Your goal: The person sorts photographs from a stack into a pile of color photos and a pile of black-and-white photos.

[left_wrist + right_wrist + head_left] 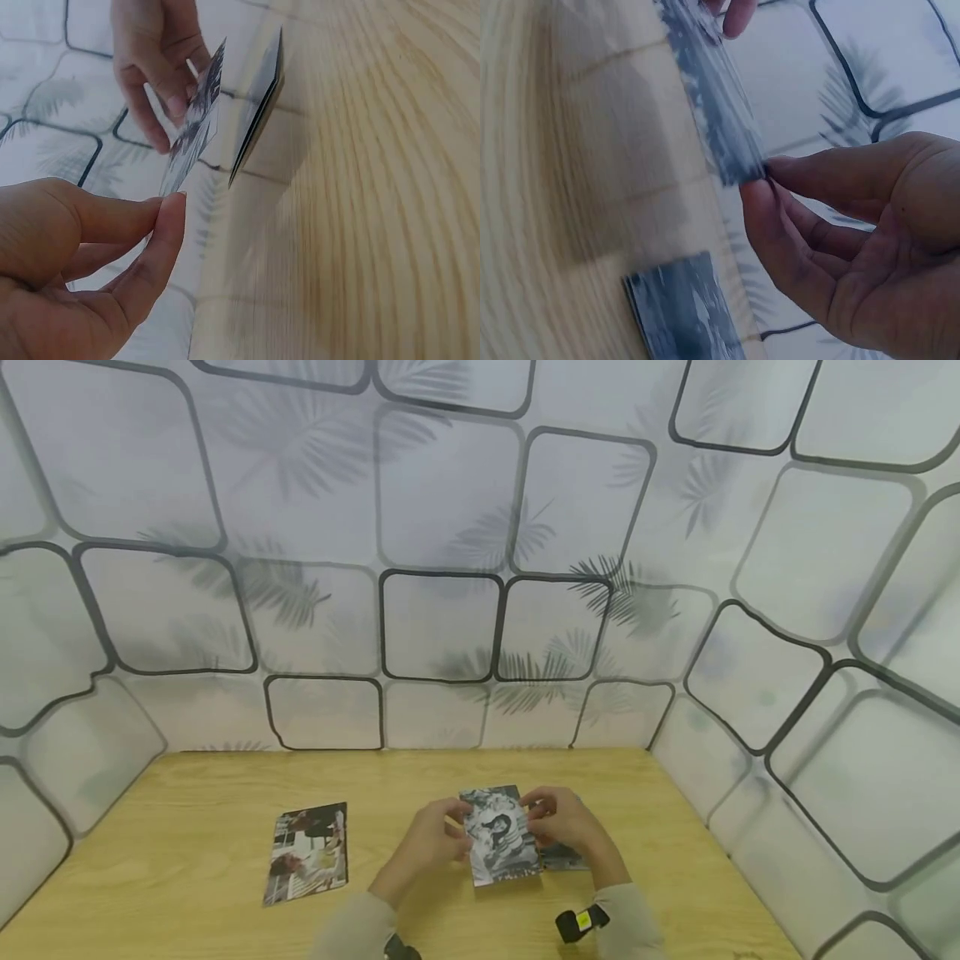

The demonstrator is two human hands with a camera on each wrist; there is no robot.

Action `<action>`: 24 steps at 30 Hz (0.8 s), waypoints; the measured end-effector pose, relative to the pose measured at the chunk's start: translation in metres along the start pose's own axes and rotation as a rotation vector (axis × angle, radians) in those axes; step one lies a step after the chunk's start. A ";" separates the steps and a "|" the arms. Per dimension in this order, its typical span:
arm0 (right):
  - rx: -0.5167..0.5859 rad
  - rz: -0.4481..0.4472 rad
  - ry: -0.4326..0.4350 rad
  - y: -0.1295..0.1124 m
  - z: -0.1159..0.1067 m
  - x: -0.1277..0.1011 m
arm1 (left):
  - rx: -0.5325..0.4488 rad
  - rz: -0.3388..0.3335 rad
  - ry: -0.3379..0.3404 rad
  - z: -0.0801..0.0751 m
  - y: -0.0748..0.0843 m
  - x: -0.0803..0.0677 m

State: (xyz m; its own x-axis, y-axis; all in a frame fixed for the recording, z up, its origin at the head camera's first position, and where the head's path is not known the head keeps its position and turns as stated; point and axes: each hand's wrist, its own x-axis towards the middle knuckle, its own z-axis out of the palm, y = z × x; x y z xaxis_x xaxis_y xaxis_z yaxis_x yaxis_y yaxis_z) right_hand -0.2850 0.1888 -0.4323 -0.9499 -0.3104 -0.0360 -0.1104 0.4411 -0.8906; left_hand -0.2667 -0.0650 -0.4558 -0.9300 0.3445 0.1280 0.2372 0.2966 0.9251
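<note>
Status: one black-and-white photo is lifted off the tabletop, pinched at both side edges, left hand and right hand each with the grip clamped on it. Remaining stack lies just right of that photo, under the right hand. Sorted pile sits well left. Looks mid-job: held photo not yet placed, stack still to go.

staged booth | wooden table | leaf-printed backdrop

Two hands, one held photo, two photo piles
</note>
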 end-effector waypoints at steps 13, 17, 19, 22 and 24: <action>-0.070 0.053 0.034 0.017 -0.046 -0.018 | -0.021 0.026 -0.064 0.045 0.011 0.029; -0.084 0.084 0.070 0.020 -0.050 -0.019 | -0.006 0.038 -0.074 0.054 0.012 0.036; -0.082 0.106 0.095 0.022 -0.051 -0.020 | 0.021 0.047 -0.077 0.058 0.013 0.040; -0.080 0.132 0.125 0.026 -0.053 -0.020 | 0.086 0.066 -0.073 0.063 0.014 0.044; -0.075 0.142 0.134 0.029 -0.054 -0.020 | 0.123 0.077 -0.066 0.067 0.015 0.047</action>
State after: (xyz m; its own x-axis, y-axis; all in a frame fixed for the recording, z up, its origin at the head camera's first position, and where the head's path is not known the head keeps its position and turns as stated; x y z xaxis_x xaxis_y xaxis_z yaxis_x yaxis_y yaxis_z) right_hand -0.2850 0.2528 -0.4326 -0.9873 -0.1282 -0.0938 0.0107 0.5354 -0.8445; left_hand -0.2880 0.0147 -0.4600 -0.8881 0.4272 0.1698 0.3439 0.3725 0.8620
